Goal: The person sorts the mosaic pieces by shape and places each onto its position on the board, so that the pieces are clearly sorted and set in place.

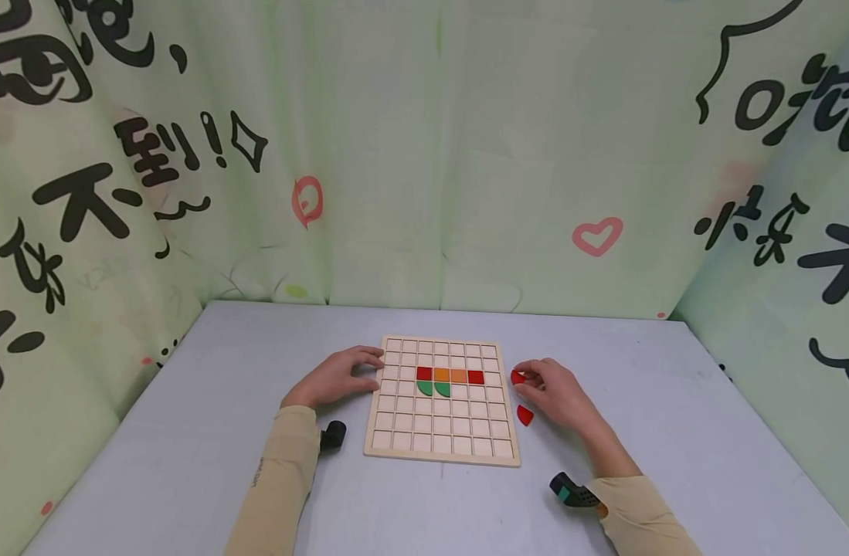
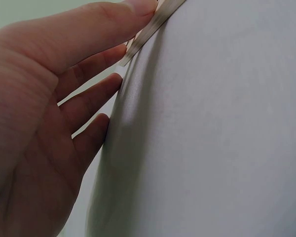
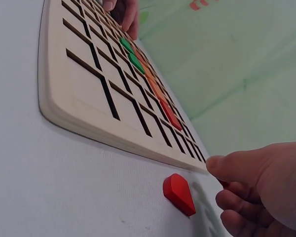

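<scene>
A wooden grid board (image 1: 403,444) lies on the table. In its grid sit two red squares, two orange squares between them, and below these two green quarter-round pieces (image 1: 425,388). My left hand (image 1: 341,375) rests at the board's left edge, thumb and fingertips right at the rim, fingers loosely extended. Just off the right edge, my right hand (image 1: 555,392) pinches a red rounded piece (image 1: 517,377) between thumb and fingers; the fingers hide most of it. A second red quarter-round piece (image 3: 179,194) lies on the table beside the board, nearer me than that hand.
The white table (image 1: 208,432) extends around the board on every side. Pale green curtains (image 1: 507,154) with dark lettering hang behind it and at both sides. A dark wrist camera (image 1: 333,436) juts from the left wrist and another (image 1: 570,491) from the right.
</scene>
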Demonstrator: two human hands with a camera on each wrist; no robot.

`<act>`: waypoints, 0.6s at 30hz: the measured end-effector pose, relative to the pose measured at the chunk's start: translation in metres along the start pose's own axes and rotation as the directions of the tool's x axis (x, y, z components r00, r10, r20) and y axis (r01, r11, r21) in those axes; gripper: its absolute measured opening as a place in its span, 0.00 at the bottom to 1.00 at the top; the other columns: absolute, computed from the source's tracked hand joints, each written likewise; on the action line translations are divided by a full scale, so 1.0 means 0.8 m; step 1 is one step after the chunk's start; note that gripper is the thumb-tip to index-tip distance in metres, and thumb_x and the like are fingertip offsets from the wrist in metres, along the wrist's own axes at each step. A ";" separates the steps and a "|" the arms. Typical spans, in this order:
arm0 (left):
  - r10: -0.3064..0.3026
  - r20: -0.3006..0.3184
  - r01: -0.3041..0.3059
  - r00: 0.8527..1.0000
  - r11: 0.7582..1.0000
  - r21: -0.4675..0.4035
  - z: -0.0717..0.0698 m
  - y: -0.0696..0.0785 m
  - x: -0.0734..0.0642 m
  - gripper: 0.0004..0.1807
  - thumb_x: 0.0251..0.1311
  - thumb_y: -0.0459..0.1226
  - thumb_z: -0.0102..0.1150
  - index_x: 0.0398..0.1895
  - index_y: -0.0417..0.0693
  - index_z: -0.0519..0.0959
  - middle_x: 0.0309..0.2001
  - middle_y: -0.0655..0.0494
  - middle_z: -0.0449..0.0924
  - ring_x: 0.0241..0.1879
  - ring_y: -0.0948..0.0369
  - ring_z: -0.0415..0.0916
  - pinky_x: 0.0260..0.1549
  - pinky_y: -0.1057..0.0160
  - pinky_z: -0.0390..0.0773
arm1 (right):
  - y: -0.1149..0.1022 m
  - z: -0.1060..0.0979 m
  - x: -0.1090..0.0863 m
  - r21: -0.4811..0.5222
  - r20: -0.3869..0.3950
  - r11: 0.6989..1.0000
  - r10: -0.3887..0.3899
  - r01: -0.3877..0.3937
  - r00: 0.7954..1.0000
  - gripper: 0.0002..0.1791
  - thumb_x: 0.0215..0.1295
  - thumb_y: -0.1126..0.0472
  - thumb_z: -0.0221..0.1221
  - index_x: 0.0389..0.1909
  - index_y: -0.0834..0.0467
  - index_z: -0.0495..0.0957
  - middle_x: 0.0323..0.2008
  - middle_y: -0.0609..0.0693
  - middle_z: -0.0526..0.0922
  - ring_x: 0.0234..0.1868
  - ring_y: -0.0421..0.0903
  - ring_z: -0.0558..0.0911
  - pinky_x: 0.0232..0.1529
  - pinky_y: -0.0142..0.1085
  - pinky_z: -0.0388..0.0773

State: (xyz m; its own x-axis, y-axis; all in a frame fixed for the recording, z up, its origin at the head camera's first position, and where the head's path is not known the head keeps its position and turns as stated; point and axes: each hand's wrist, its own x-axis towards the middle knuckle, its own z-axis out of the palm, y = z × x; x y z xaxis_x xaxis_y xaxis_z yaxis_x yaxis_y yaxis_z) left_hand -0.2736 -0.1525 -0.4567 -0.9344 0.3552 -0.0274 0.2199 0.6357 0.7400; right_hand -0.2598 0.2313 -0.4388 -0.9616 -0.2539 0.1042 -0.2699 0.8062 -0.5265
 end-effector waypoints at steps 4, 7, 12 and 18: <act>-0.001 0.003 0.001 1.000 1.000 0.000 0.000 0.001 0.000 0.19 0.57 0.36 0.69 0.52 0.47 0.81 0.67 0.56 0.69 0.71 0.52 0.59 0.69 0.52 0.62 | -0.009 0.001 0.000 0.009 0.002 1.000 -0.014 0.014 1.000 0.17 0.63 0.64 0.64 0.53 0.65 0.79 0.41 0.55 0.78 0.40 0.47 0.78 0.40 0.39 0.81; 0.007 0.002 -0.007 1.000 1.000 0.005 -0.001 0.000 0.001 0.19 0.57 0.36 0.69 0.52 0.46 0.81 0.67 0.56 0.69 0.71 0.52 0.59 0.68 0.52 0.62 | -0.016 0.002 0.001 0.017 0.009 1.000 -0.024 0.024 1.000 0.17 0.63 0.64 0.64 0.52 0.65 0.79 0.41 0.54 0.78 0.39 0.47 0.78 0.38 0.37 0.80; 0.016 0.000 -0.016 1.000 1.000 0.006 0.000 -0.001 0.002 0.19 0.57 0.36 0.69 0.52 0.46 0.81 0.67 0.55 0.69 0.70 0.51 0.59 0.68 0.52 0.62 | -0.027 0.005 0.003 0.018 0.026 0.998 -0.052 0.052 0.998 0.17 0.62 0.62 0.65 0.51 0.63 0.80 0.42 0.54 0.78 0.38 0.45 0.78 0.35 0.35 0.78; 0.007 0.004 -0.007 1.000 1.000 0.009 -0.001 0.000 0.001 0.19 0.57 0.36 0.69 0.53 0.46 0.81 0.67 0.56 0.69 0.71 0.52 0.59 0.69 0.52 0.62 | -0.042 0.012 0.007 0.012 0.054 0.995 -0.099 0.098 0.994 0.17 0.62 0.61 0.66 0.51 0.61 0.80 0.41 0.51 0.78 0.38 0.44 0.78 0.37 0.35 0.78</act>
State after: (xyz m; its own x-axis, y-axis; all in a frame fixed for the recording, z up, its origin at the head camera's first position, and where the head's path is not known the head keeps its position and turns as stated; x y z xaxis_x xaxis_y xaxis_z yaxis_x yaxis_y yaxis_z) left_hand -0.2745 -0.1525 -0.4563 -0.9318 0.3622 -0.0245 0.2292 0.6393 0.7340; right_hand -0.2559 0.1979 -0.4286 -0.9262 -0.3608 0.1096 -0.3623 0.7707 -0.5242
